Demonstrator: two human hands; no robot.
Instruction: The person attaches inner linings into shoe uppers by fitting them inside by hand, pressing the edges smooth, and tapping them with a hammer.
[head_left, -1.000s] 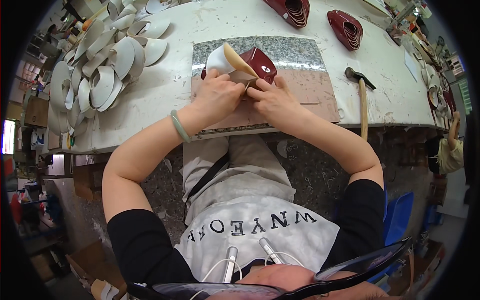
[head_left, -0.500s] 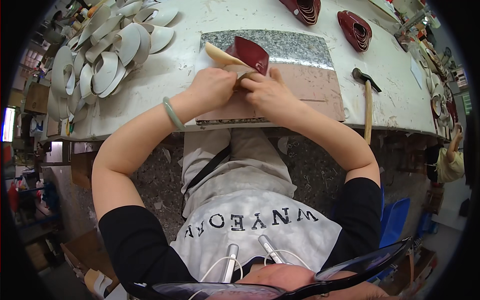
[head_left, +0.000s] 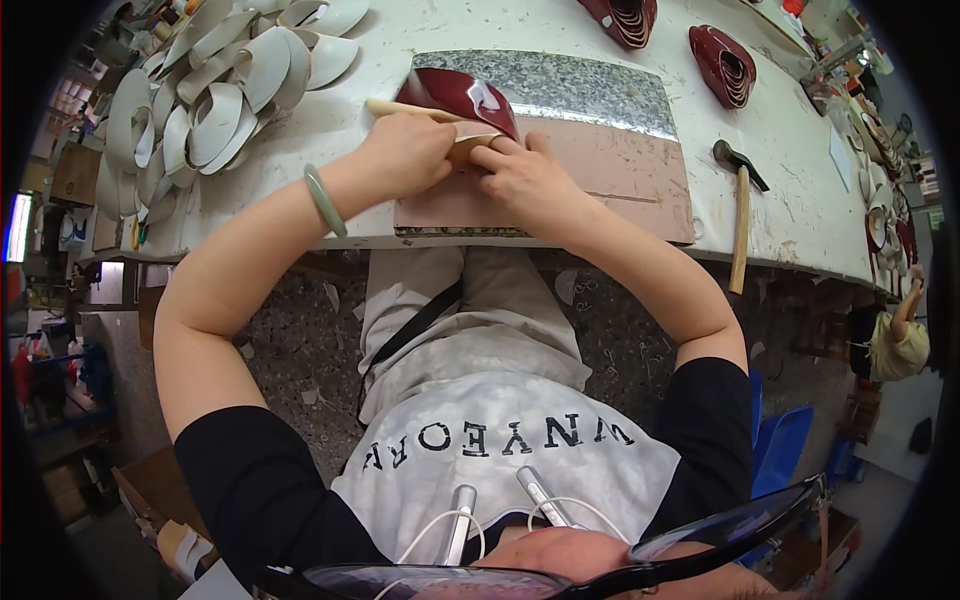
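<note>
A glossy dark red shoe upper [head_left: 450, 90] with a beige lining lies tilted over the left part of a pinkish board [head_left: 620, 175]. My left hand [head_left: 410, 155] grips the lining edge with curled fingers, its wrist wearing a pale green bangle [head_left: 325, 200]. Close by on the right, my right hand [head_left: 525, 182] bends its fingers over the near end of the same upper. A tan strip of lining shows between the two hands. The fingertips of both hands are partly hidden.
Behind the board is a speckled stone slab [head_left: 590, 85]. A hammer [head_left: 741, 215] lies to the right, its handle past the table edge. Nested red uppers [head_left: 722, 65] stand at the far right. Curved pale pieces [head_left: 215, 125] pile up at the left. Another person [head_left: 895, 340] is far right.
Both hands have shifted, the left one further left. The red upper has moved left and been laid lower, with its lining stretched more sideways between the hands.
</note>
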